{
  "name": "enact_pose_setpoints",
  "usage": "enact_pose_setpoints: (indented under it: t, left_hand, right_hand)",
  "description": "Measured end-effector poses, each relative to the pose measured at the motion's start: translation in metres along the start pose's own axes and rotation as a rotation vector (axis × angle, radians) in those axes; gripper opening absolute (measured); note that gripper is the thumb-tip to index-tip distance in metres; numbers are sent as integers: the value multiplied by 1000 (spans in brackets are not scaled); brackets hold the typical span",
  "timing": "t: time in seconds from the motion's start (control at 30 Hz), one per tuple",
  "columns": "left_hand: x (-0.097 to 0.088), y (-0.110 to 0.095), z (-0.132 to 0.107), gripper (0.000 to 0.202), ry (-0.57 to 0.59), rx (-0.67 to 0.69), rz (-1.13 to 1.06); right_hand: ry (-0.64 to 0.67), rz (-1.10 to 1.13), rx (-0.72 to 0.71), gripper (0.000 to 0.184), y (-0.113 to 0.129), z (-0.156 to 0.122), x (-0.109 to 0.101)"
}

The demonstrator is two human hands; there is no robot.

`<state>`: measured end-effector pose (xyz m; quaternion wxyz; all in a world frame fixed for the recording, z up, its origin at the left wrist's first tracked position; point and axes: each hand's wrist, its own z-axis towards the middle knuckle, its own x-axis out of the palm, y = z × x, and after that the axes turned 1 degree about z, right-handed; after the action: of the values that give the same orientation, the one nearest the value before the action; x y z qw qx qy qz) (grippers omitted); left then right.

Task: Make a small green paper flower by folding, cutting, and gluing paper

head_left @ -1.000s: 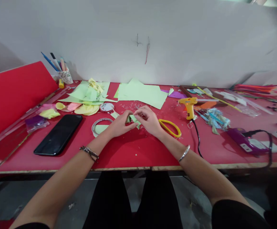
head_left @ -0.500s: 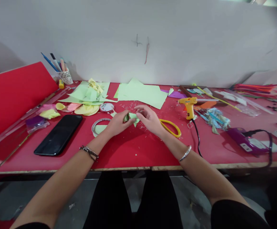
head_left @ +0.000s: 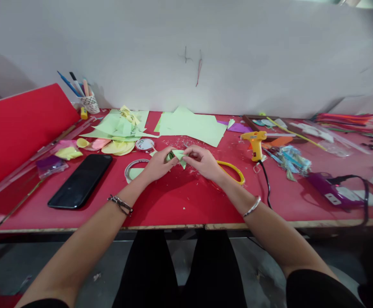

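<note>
A small folded piece of light green paper [head_left: 177,155] is pinched between both my hands above the red table [head_left: 180,201]. My left hand [head_left: 158,164] grips its left end with closed fingers. My right hand [head_left: 204,163] pinches its right end with thumb and fingers. Yellow-handled scissors [head_left: 233,169] lie just right of my right hand. A tape ring with a green paper piece inside [head_left: 135,168] lies just left of my left hand.
Light green sheets [head_left: 192,125] and a pile of green and yellow cuttings [head_left: 118,132] lie behind my hands. A black phone [head_left: 81,180] rests at the left, a yellow glue gun [head_left: 255,143] with its black cord at the right, and a purple power strip [head_left: 329,190] further right. A pen cup [head_left: 88,102] stands by the wall.
My right hand opened briefly away from the paper, then closed back onto its right end. The paper has turned slightly between my fingers; both hands stay in the same spot.
</note>
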<state>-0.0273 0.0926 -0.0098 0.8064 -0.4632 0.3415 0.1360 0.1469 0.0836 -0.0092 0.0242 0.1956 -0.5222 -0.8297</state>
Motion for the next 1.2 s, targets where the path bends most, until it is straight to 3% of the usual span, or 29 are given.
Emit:
enact_pose_setpoints:
  t: [0.33,0.5,0.67,0.83,1.07,1.2]
  left_hand:
    - [1,1,-2,28,65,23,-62]
    - [1,0,-1,31,-35,-22,-119]
    - [1,-1,-1,31,-37,-81,-274]
    - [-2,-5,-1,30,-99,-76,-240]
    - [-3,-9,-2,22,-65,-107,-214]
    - [-3,-6,-2,24,-64,-182,-345]
  right_hand:
    - [-36,4,9,13,2,0,2]
    - [-23,45,4,12,-1,0,3]
    - [-27,54,10,12,2,0,3]
    - [-59,30,35,15,5,0,2]
    - [-75,9,-12,10,-2,-1,6]
    - [-28,-31,-55,12,0,-2,4]
